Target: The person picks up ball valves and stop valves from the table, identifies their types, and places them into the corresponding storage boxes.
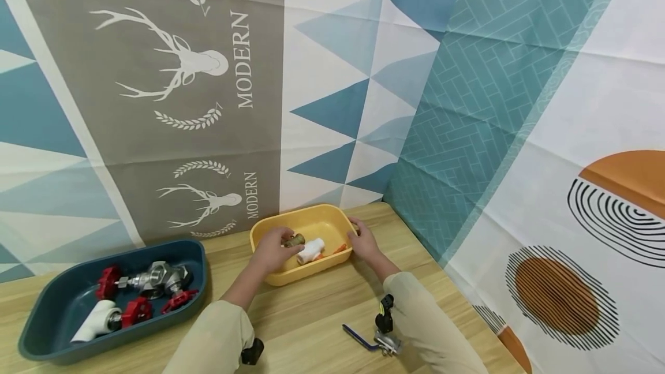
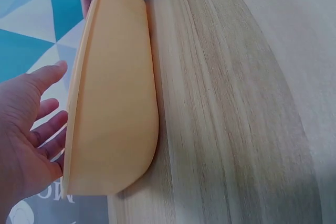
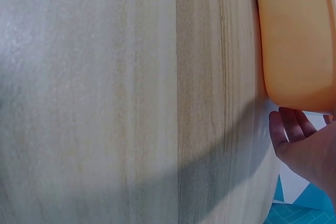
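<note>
A yellow plastic bin [image 1: 306, 270] stands near the back of the table. Inside it lie a brass fitting [image 1: 294, 240], a white pipe fitting [image 1: 311, 251] and small orange pieces [image 1: 340, 248]. Over the bin's left part is my left hand [image 1: 272, 251], beside the brass fitting; in the left wrist view its thumb and fingers are spread apart, and the bin wall hides some fingertips. At the bin's right end my right hand [image 1: 365, 242] grips the rim, its fingers [image 3: 294, 124] showing along the outer wall in the right wrist view.
A dark blue bin [image 1: 47, 328] at the left holds several metal valves with red handwheels [image 1: 136, 311] and a white elbow pipe [image 1: 97, 321]. A ball valve with a blue lever [image 1: 360, 337] lies near the right forearm. Patterned cloth [image 1: 332, 74] hangs behind the table.
</note>
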`<control>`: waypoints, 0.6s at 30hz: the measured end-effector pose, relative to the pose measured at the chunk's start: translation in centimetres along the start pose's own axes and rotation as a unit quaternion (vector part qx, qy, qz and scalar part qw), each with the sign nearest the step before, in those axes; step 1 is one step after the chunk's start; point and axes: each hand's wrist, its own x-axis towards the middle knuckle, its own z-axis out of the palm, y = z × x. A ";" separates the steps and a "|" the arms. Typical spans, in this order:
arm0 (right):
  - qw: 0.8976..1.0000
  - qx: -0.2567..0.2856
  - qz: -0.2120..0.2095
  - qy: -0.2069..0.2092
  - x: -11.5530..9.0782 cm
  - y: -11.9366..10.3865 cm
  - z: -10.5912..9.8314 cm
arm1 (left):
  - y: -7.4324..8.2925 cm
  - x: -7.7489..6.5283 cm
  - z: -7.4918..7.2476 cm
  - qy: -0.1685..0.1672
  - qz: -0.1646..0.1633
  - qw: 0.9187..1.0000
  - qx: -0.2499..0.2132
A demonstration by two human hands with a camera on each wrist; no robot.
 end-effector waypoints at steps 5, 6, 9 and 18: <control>1.000 -0.004 0.002 0.001 0.0 0.0 0.0 | -0.5 -0.6 -0.6 0.034 0.006 0.999 -0.016; 1.000 -0.006 0.002 0.002 0.0 0.0 0.0 | -0.7 -0.8 -0.8 0.048 0.012 0.999 -0.015; 1.000 -0.009 0.007 0.008 0.0 0.0 0.0 | -0.9 -1.1 -1.2 0.083 0.020 0.996 -0.017; 1.000 -0.024 0.001 0.011 -0.1 0.1 -0.1 | -2.0 -2.2 -1.8 0.142 -0.010 0.989 -0.029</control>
